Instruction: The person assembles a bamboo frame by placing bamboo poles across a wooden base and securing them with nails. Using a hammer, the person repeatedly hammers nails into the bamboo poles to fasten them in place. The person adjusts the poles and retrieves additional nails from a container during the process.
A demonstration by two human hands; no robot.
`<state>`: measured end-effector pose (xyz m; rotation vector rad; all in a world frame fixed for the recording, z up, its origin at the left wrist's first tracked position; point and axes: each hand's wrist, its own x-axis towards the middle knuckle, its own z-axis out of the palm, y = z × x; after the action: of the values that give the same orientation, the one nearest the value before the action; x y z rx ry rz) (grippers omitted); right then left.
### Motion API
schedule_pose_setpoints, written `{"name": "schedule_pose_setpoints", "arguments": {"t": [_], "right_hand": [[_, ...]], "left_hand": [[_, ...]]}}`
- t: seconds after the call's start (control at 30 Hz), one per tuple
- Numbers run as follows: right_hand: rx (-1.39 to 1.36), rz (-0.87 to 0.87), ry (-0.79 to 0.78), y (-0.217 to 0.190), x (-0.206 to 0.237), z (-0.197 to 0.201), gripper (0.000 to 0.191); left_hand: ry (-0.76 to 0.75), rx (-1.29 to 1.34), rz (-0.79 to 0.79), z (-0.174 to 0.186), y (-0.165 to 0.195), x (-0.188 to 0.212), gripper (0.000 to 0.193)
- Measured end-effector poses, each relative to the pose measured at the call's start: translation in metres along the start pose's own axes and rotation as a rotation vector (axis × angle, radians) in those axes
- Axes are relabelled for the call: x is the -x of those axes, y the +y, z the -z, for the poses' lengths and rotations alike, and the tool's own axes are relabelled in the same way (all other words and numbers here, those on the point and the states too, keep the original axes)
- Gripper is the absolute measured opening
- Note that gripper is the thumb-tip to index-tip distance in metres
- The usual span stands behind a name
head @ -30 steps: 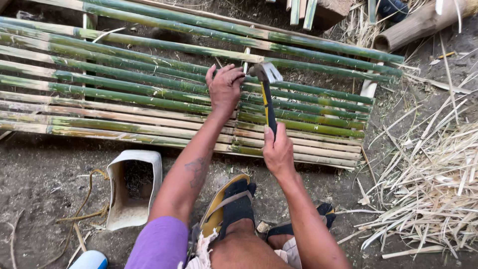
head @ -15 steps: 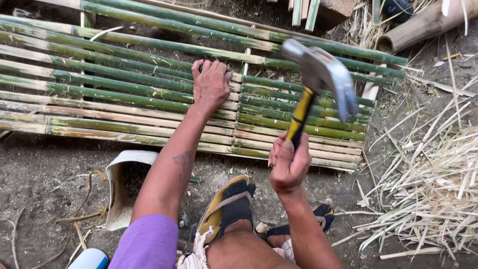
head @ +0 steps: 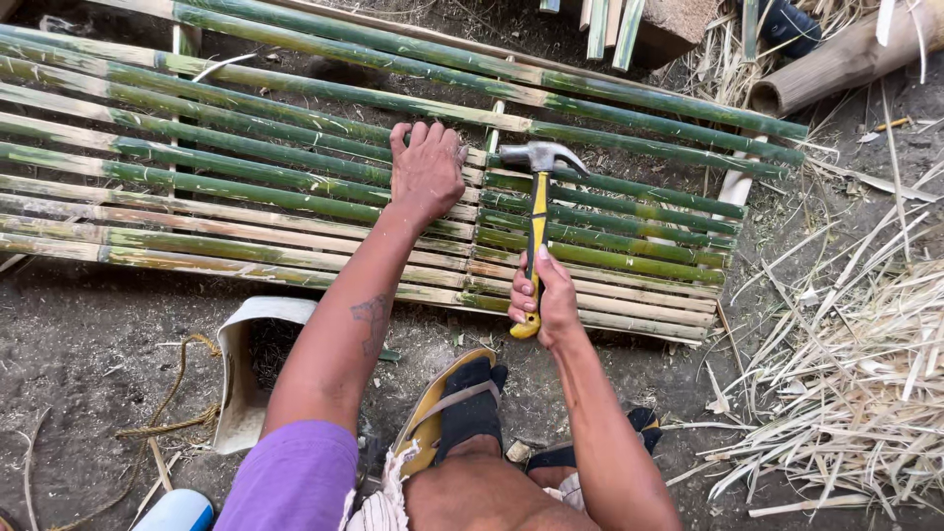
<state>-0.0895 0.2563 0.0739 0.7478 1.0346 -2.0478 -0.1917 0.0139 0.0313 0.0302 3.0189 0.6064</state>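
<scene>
Head view: your left hand point(head: 426, 172) presses flat, fingers spread, on the bamboo slat panel point(head: 295, 211) lying on the ground, while your right hand point(head: 543, 298) grips a yellow-handled hammer point(head: 537, 206), head down beside your fingers—keep them clear.

The left hand point(head: 426, 169) lies palm-down, fingers together, flat on the bamboo panel point(head: 295, 211). Nearer the panel's front edge, the right hand point(head: 544, 295) is fisted, forearm angled inward.
</scene>
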Motion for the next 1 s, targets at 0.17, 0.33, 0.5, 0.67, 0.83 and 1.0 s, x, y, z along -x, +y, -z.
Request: {"name": "schedule_pose_setpoints", "arguments": {"t": [0.17, 0.33, 0.5, 0.67, 0.83, 1.0], "right_hand": [[0.168, 0.005, 0.050, -0.016, -0.004, 0.001, 0.033], [0.648, 0.359, 0.103, -0.026, 0.032, -0.019, 0.029], [0.983, 0.960, 0.220, -0.015, 0.046, -0.053, 0.030], [1.221, 0.544, 0.352, -0.021, 0.023, -0.061, 0.030], [0.698, 1.144, 0.115, -0.019, 0.043, -0.058, 0.033], [1.316, 0.572, 0.329, -0.025, 0.018, -0.058, 0.031]], "left_hand": [[-0.005, -0.007, -0.005, -0.003, 0.000, -0.001, 0.020], [0.037, 0.009, -0.033, -0.004, -0.002, 0.001, 0.017], [0.017, 0.043, -0.021, -0.004, -0.004, 0.003, 0.017], [-0.016, 0.019, -0.018, -0.006, -0.003, -0.001, 0.020], [-0.009, 0.017, -0.005, -0.008, -0.006, -0.003, 0.019], [-0.052, -0.011, -0.011, -0.013, -0.009, -0.006, 0.020]]}}
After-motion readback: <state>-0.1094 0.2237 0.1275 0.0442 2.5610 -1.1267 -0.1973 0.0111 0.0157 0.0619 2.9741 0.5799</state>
